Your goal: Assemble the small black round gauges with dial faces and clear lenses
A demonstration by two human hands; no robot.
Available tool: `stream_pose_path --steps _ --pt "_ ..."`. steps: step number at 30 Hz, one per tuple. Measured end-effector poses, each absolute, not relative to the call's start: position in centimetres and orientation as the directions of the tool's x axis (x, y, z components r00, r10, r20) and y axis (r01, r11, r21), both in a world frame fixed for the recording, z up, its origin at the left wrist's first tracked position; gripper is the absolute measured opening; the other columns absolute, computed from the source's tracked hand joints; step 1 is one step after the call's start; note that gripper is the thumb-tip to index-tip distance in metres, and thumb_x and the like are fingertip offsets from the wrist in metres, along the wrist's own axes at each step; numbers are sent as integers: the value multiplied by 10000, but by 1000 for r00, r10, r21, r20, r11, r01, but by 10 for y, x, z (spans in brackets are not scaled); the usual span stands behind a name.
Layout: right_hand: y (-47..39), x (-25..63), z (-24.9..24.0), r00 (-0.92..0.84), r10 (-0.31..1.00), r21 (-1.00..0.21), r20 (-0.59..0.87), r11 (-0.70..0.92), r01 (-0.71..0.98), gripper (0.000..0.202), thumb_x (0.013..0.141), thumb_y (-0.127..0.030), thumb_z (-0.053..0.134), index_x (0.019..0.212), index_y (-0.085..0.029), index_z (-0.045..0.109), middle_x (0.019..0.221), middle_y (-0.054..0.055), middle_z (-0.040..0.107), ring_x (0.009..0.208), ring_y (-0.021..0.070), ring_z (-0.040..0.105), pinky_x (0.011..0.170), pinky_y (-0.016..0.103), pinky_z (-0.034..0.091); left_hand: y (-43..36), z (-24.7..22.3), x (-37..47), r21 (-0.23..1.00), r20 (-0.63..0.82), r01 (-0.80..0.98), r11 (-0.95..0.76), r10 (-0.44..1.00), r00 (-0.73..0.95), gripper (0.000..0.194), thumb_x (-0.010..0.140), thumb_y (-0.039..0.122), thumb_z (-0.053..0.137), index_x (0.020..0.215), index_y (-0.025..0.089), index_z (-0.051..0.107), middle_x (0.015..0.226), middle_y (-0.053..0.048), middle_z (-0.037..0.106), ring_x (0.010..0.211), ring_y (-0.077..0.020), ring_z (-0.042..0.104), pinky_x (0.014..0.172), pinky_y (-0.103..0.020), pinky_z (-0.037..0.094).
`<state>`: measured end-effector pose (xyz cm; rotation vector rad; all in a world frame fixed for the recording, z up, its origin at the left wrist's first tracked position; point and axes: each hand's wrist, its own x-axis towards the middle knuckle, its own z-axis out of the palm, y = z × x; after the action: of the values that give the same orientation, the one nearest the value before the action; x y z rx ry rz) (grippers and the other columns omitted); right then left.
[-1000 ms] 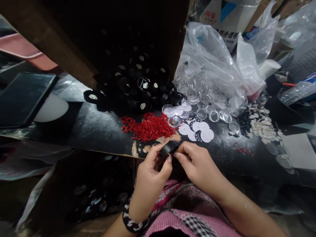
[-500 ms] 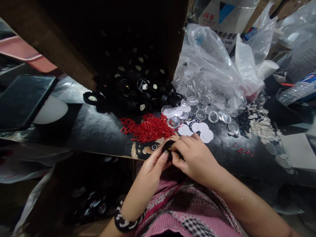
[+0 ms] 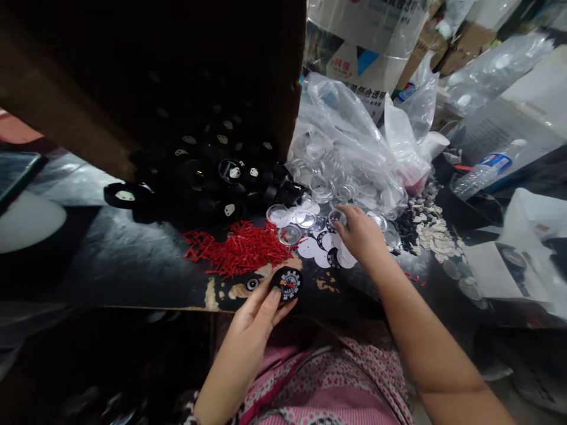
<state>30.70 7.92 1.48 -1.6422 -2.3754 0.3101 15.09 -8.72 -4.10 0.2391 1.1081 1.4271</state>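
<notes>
My left hand (image 3: pixel 261 310) is closed around a small black clock (image 3: pixel 290 284), held face up over the table's front edge. Its round dial has white markings, a red hand and a bit of yellow. My right hand (image 3: pixel 361 233) reaches out to the pile of clear round covers, thumb and fingertips closed on the rim of one clear cover (image 3: pixel 337 217). White dial discs (image 3: pixel 312 248) and a few black printed ones lie just below that hand. A heap of thin red clock hands (image 3: pixel 241 248) lies left of the discs.
A large box (image 3: pixel 295 112) stands on its side with black cases (image 3: pixel 230 209) spilling out. A plastic bag (image 3: pixel 349 130) of clear covers lies behind my right hand. Pale small parts (image 3: pixel 432 227), a black bin with a bottle (image 3: pixel 491 168) and a white carton (image 3: pixel 500 268) are at right.
My right hand has left the clock and moved forward to the clear covers. The left hand keeps the clock, whose dial now shows. The view has shifted right.
</notes>
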Motion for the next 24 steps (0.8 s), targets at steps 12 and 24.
stream_pose_path --steps 12,24 --pt "31 296 18 -571 821 -781 -7 352 516 298 915 -223 513 1190 -218 626 914 37 631 795 154 611 756 310 515 -79 -30 151 617 -455 -762 195 878 -144 356 863 437 622 1079 160 683 1106 -122 715 987 -261 691 891 -394 560" --pt "-7 267 20 -549 821 -596 154 521 612 389 1001 -423 322 790 -187 548 691 18 562 639 153 512 655 290 384 -92 -24 156 954 -202 -271 125 939 -280 318 863 363 629 1168 275 653 1246 -24 659 1202 -230 573 1036 -322 442"
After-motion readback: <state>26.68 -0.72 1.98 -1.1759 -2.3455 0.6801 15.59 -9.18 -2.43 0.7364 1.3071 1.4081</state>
